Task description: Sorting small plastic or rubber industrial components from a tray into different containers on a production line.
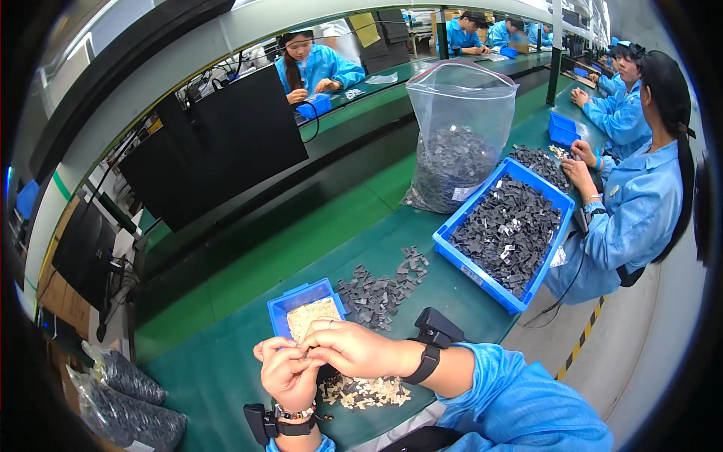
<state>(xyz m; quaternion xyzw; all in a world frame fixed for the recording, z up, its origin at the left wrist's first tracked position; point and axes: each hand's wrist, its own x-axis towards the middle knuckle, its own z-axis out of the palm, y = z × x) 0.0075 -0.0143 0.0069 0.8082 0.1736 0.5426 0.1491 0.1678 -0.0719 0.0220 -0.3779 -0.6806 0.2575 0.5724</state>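
My left hand [290,374] and my right hand [355,348] meet fingertip to fingertip at the near edge of the green table. Both are closed in a pinch, and the fingers mostly hide whatever small thing is between them. Just beyond them stands a small blue bin [280,307] holding pale beige pieces [312,313]. Under and beside my right hand lies a loose heap of cream and dark pieces [365,392]. Small flat black pieces [380,292] are scattered to the right of the bin.
A large blue crate [476,277] of black pieces stands at the right, beside a clear plastic bag [456,154] of similar pieces. Co-workers in blue sit along the right and across the line. A black panel [218,147] hangs at upper left; filled bags [132,414] lie lower left.
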